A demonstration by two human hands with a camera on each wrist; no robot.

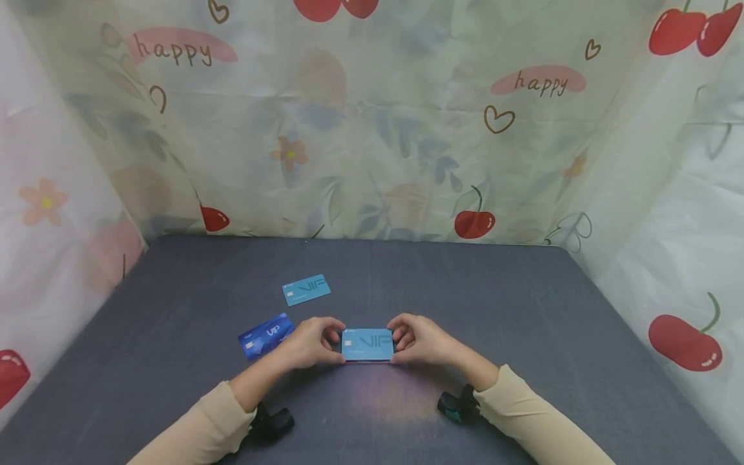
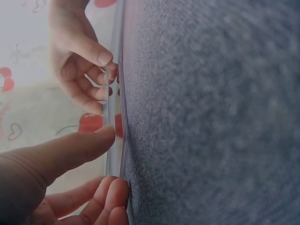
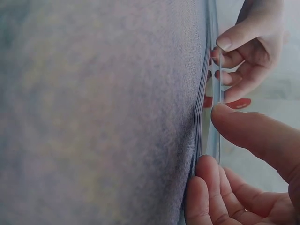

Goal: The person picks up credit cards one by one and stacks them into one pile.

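Note:
Both hands hold a light blue VIP card [image 1: 367, 345] level at the middle of the table. My left hand [image 1: 310, 342] pinches its left end, and my right hand [image 1: 424, 341] pinches the right end, with thumbs at the near edge. In the left wrist view, a thin stack of cards [image 2: 123, 117] lies on the cloth just under the held card, a narrow gap between them. Beside the left wrist lies a dark blue VIP card [image 1: 264, 337], its right end partly behind the hand. Farther back is another light blue VIP card [image 1: 306, 290], lying flat and tilted.
A dark grey cloth covers the table [image 1: 494, 310]. Patterned curtains [image 1: 372, 129] with cherries and hearts hang behind it and at both sides. Black devices [image 1: 273, 423] are strapped below the wrists, close to the tabletop.

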